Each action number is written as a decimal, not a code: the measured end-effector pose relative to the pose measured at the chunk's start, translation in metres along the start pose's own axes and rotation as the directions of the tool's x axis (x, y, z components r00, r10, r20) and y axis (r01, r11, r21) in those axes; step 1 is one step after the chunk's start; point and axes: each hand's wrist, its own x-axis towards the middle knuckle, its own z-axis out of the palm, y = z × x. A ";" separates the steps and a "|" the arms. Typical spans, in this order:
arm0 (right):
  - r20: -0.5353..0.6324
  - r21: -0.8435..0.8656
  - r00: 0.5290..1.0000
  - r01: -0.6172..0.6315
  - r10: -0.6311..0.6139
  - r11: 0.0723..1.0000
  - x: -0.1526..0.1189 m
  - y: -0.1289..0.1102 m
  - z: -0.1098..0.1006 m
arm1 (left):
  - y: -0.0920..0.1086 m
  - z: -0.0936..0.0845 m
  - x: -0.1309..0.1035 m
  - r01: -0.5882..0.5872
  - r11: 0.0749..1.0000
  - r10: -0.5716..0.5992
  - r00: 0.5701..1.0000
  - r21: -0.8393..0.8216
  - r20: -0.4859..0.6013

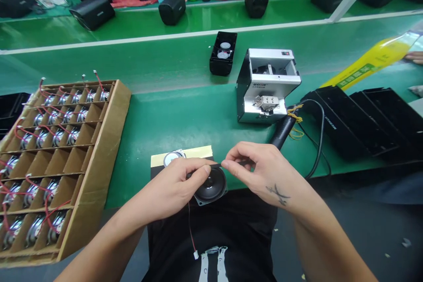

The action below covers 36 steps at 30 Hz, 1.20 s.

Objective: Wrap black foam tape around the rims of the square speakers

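Note:
My left hand (180, 183) holds a small round black speaker driver (211, 187) at the near edge of the green bench, its red wire (191, 229) hanging down to a white plug. My right hand (261, 169) pinches a thin dark strip (220, 165) just above the driver; the thumb and finger of my left hand meet its other end. Behind my hands lies a black pad with a yellow strip (194, 153) and a round white part (172, 157) on it.
A cardboard divider tray (99, 158) of several speaker drivers with red wires stands at left. A silver screw feeder (266, 83), a black screwdriver handle (283, 131) with cable, an open black speaker box (223, 53) and black panels (357, 119) lie ahead and right. Another person's hand (414, 56) shows at far right.

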 end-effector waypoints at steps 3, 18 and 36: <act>-0.007 0.052 0.999 -0.035 0.036 0.998 -0.003 0.000 0.002 | -0.002 0.002 -0.001 0.002 0.999 -0.002 1.000 -0.034 -0.024; -0.076 0.154 0.996 -0.026 0.038 0.988 -0.016 0.004 0.007 | -0.010 0.016 -0.003 0.080 0.967 -0.100 0.993 -0.242 -0.070; -0.098 0.298 0.986 -0.098 0.132 0.950 -0.030 0.011 0.021 | -0.017 0.025 -0.003 0.080 0.935 -0.135 0.981 -0.346 -0.136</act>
